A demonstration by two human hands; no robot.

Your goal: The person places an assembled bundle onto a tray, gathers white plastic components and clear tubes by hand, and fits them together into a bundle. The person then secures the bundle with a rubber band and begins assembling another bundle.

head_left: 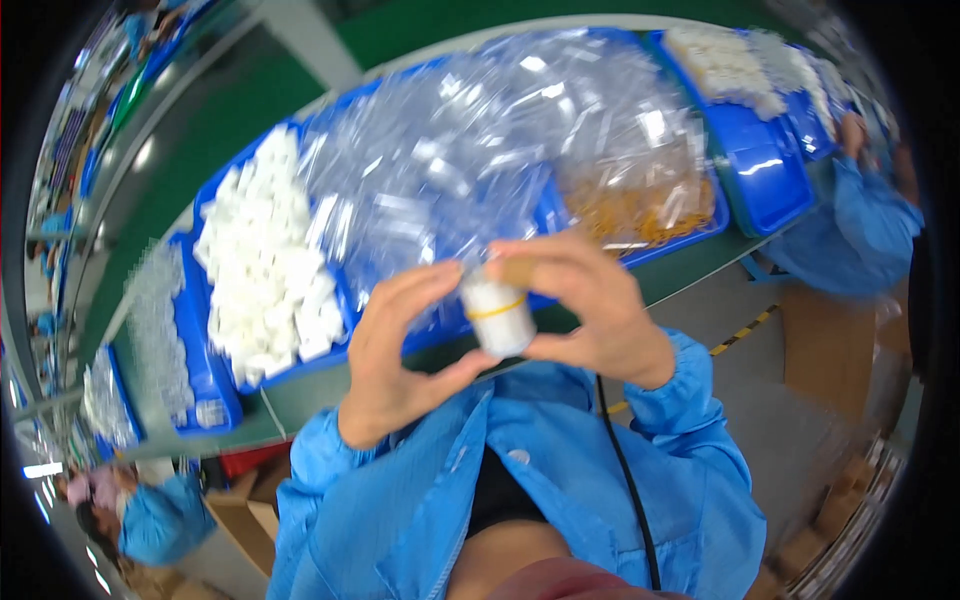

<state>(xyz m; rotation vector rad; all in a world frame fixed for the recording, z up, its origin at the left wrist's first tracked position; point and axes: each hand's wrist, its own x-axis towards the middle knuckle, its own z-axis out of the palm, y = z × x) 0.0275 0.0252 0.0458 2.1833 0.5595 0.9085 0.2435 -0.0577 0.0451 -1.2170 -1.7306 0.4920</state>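
Green workbench (700, 268) is stretching across the background, loaded with blue trays; right in front of it, up close to the camera, a small white cylinder (497, 315) with a yellow band around it is sitting between both hands, long axis roughly upright and leaning a little; the right hand (590, 305) is pinching its top end, something tan showing at the fingertips, can't tell what; the left hand (400, 345) is cupping it from the side, thumb and fingers curled onto the body; so both are gripping it, about equally close, forearms in blue sleeves (690, 470) coming up from below; behind, a blue tray of white parts (265, 260), a heap of clear plastic bags (480, 150), some orange-brown bits (640, 210); another person's blue sleeve (860, 225) is off to the right.
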